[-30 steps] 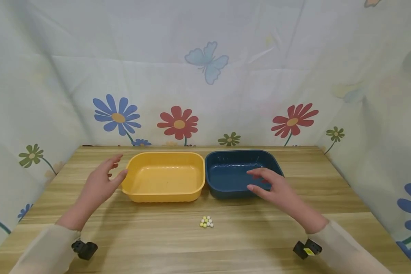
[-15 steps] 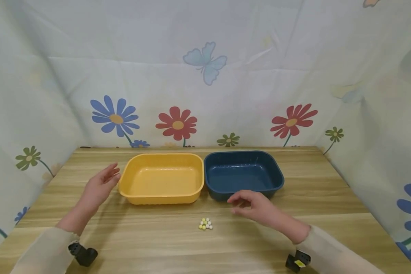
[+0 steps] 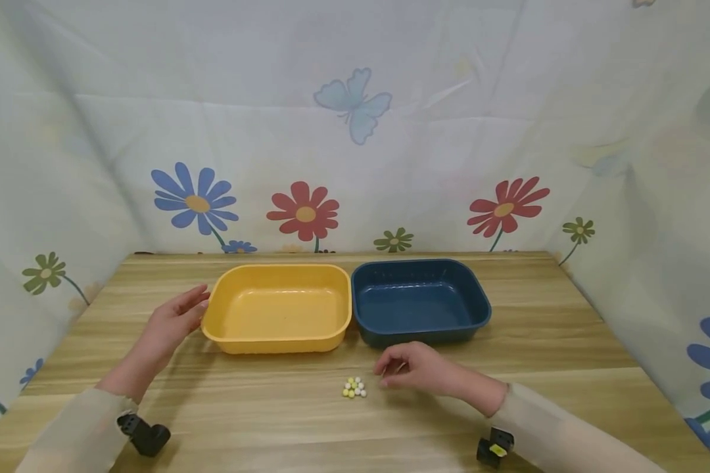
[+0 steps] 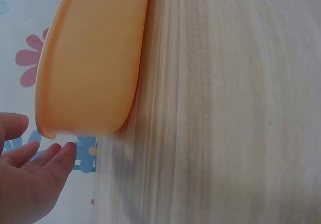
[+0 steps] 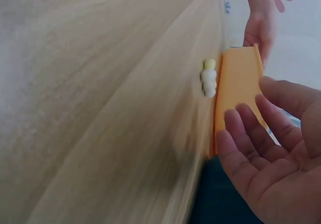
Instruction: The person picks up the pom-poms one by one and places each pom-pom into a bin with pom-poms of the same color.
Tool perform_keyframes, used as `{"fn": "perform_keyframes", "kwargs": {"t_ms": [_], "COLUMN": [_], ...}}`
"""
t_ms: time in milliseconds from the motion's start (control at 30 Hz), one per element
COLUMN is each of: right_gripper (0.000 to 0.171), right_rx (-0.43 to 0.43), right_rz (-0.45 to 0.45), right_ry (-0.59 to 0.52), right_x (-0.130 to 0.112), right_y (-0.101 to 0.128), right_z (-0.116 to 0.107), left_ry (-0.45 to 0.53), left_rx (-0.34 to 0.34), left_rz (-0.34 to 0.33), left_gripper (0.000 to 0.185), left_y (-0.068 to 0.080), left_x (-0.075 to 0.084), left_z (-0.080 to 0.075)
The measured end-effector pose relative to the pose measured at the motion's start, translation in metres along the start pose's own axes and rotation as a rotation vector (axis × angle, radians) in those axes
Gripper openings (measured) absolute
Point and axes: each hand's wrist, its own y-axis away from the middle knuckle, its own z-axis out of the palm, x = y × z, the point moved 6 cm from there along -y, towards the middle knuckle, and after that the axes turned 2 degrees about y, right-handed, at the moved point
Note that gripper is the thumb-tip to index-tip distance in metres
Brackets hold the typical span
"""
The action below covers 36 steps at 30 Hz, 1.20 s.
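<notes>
- The yellow and white balls (image 3: 354,385) are too small in my head view for me to say what they are; in my right wrist view they overlap and blur
- My left hand (image 3: 168,327) runs off the left edge of its own wrist view; whether its fingertips touch the yellow tray (image 3: 278,345), I cannot tell
- That tray is cut off by the top edge there; fingers of my right hand (image 3: 421,369) hide part of it in the other wrist view
- The navy tray (image 3: 444,334) is dark, blurred and cropped at the bottom there
- My sleeves (image 3: 83,430) leave the head view below
</notes>
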Motion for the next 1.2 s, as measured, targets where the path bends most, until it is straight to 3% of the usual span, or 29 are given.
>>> {"fn": "perform_keyframes", "kwargs": {"t_ms": [267,600,1200], "right_gripper": [0.013,0.012,0.008], "right_rx": [-0.079,-0.102,-0.109], "right_rz": [0.009,0.013,-0.1], "right_ry": [0.05,0.053,0.276], "right_x": [0.004,0.004,-0.006], "right_y": [-0.013,-0.022,-0.027], "right_z": [0.012,0.019,0.031], "left_ry": [0.075,0.094,0.107], "left_rx": [-0.04,-0.056,-0.057], "left_rz": [-0.016,-0.022,-0.041], "left_gripper": [0.063,0.06,0.058], "left_y": [-0.003,-0.006,-0.007], "left_x": [-0.008,-0.002,-0.004], "left_z": [0.002,0.004,0.005]}}
